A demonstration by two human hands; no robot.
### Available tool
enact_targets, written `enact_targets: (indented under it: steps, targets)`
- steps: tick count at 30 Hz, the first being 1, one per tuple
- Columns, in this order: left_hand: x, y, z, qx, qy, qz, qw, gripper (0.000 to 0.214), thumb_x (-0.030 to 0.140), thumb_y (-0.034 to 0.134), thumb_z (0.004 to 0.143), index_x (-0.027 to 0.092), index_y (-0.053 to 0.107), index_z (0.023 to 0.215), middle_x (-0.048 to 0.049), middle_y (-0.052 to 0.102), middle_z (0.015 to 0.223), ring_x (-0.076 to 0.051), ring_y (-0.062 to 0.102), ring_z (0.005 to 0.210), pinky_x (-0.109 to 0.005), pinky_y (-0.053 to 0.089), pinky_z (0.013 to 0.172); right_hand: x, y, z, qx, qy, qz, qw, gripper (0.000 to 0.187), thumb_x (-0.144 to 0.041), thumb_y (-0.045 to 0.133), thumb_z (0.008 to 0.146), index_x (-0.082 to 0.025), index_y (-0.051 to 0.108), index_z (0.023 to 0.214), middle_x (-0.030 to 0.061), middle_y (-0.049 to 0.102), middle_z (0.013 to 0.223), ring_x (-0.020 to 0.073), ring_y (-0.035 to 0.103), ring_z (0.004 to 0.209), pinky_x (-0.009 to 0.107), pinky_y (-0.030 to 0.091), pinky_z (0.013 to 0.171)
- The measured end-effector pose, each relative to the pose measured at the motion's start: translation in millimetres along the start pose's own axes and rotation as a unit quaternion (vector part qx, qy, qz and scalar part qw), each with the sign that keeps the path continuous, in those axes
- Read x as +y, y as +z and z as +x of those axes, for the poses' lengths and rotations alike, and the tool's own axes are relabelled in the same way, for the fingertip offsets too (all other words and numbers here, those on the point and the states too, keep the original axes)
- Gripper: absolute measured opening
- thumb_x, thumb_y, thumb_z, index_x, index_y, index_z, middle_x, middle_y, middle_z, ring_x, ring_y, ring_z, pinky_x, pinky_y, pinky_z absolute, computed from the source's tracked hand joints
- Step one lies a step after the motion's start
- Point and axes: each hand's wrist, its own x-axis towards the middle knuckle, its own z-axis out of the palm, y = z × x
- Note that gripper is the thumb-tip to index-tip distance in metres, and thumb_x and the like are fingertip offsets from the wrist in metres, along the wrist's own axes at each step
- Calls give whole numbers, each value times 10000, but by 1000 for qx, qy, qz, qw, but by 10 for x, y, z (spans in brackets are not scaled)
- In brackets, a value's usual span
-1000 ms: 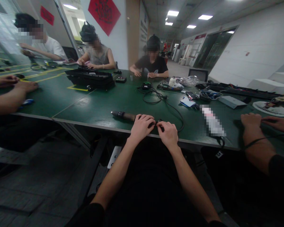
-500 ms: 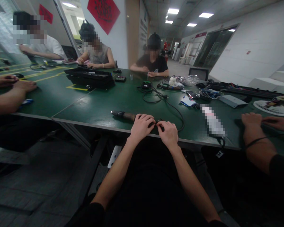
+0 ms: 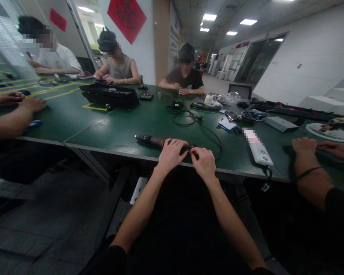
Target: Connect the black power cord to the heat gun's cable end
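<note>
What looks like an electric screwdriver (image 3: 155, 141), with a black nose and a brown barrel, lies along the front edge of the green table, its tip pointing left. My left hand (image 3: 172, 154) is wrapped over its rear part, palm down. Close beside it, the fingers of my right hand (image 3: 205, 163) are pinched together at the tail end, where a black cable (image 3: 221, 144) comes away. That cable curves back over the table to a dark adapter (image 3: 177, 104). My fingers hide the joint between tool and cable.
A white power strip (image 3: 259, 151) lies to the right, near a co-worker's hands (image 3: 304, 147). Another co-worker's forearm (image 3: 14, 118) rests at left. Further back are a black open case (image 3: 110, 95), a blue-white cloth (image 3: 227, 124) and a grey box (image 3: 281, 123).
My hands and the tool hold almost the same position. The view has shifted very slightly, and the person at the far left has lowered a forearm toward the table.
</note>
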Motion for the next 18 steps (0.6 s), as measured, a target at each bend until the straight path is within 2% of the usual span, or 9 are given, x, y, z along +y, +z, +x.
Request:
enact_targets:
  steps: [5,13,18]
  targets:
    - [-10,9,3,-3,-2,2,1000,100,314,644,991,291,672,1083,-9,739,1244,-234,620,1205,-472,342,1135,1,3,0,-1,1,2,1000,171,-242,534,1038,-268,702,1016,45,785,1013,251,660,973,389,394,866]
    - [-14,-4,7,-8,4,2,1000,116,279,647,984,305,683,1092,4,734,1266,-227,613,1229,-467,346,1131,-3,-3,2,-1,2,3,1000,168,-231,542,1031,-271,705,1022,34,785,1027,241,662,976,388,395,868]
    - [0,-12,5,-9,6,7,1000,130,317,642,992,312,688,1114,2,737,1245,-233,616,1215,-473,352,1125,-2,3,1,1,0,2,1000,165,-240,543,1034,-268,705,1023,39,784,1012,244,660,968,390,394,867]
